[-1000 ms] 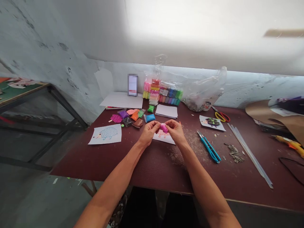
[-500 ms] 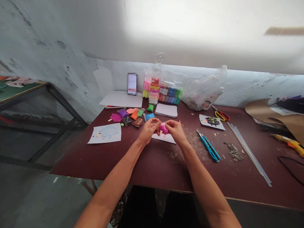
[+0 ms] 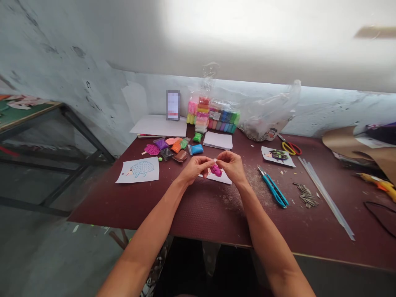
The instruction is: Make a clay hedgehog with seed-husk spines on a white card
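Between my two hands hangs a small magenta clay packet (image 3: 216, 170), its clear top pinched by the fingertips. My left hand (image 3: 198, 168) grips the packet's top from the left, and my right hand (image 3: 230, 166) grips it from the right. Under it lies a white card (image 3: 225, 179) with a reddish drawing, partly covered by the hands and packet. Left of my hands are a blue clay packet (image 3: 196, 149), a brown one (image 3: 180, 156) and a card with a blue hedgehog drawing (image 3: 140, 169).
A teal cutter (image 3: 274, 188), a pile of seeds (image 3: 306, 195), clear sticks (image 3: 328, 198), scissors (image 3: 291, 148) and a decorated hedgehog card (image 3: 278, 156) lie to the right. Behind stand a phone (image 3: 173, 105), bagged clay (image 3: 224, 119) and stacked paper (image 3: 218, 140).
The magenta packet now hangs lower beneath my fingertips, which have come closer together at its top. The view has shifted slightly, and the blue packet shows more fully.
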The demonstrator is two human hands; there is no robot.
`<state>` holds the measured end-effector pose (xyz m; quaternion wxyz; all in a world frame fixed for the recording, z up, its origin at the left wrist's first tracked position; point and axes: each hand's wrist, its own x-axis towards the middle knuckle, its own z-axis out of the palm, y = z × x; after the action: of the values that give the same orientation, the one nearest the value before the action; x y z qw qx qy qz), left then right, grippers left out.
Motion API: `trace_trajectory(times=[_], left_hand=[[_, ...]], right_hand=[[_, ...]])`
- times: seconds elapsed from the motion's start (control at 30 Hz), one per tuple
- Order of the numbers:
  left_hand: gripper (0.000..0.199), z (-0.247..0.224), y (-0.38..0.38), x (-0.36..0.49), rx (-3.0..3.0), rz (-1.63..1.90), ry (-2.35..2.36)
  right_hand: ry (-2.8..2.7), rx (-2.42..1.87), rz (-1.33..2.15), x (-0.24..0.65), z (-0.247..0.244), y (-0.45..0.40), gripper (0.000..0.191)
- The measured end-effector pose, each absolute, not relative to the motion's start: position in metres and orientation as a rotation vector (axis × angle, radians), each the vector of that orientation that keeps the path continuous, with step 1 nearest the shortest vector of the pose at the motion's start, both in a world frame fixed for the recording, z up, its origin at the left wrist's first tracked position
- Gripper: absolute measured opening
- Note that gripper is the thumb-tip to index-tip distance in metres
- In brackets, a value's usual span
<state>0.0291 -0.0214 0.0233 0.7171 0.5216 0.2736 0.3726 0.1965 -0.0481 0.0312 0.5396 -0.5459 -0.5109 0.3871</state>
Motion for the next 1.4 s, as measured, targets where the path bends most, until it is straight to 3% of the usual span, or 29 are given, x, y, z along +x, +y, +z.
trace_trajectory(times=[0.27, 0.43, 0.57, 0.8, 1.17, 1.4], left_hand=[[0.046, 0.025, -0.018, 0.031, 0.885, 1.087, 0.734], [0.047, 0.023, -0.022, 0.032, 0.964, 0.994, 0.741], [0.048, 0.019, -0.023, 0.035, 1.019, 1.007, 0.752], [0.047, 0.015, -0.018, 0.036, 1.098, 1.185, 0.787], [0.029, 0.020, -0.018, 0.034, 0.942, 1.126, 0.691], [0.031, 0.026, -0.021, 0.039, 0.900, 1.213, 0.796]], right_hand=[[-1.191, -1.186, 1.242, 0.206, 0.038, -0.050, 0.052], [-1.334, -1.361, 0.978, 0.192, 0.032, -0.052, 0.060], [-1.351, -1.342, 1.029, 0.191, 0.033, -0.052, 0.065], [-1.264, -1.307, 1.053, 0.197, 0.044, -0.054, 0.064], [-1.208, -1.256, 1.208, 0.199, 0.047, -0.055, 0.057], [-1.242, -1.241, 1.245, 0.196, 0.042, -0.053, 0.046]])
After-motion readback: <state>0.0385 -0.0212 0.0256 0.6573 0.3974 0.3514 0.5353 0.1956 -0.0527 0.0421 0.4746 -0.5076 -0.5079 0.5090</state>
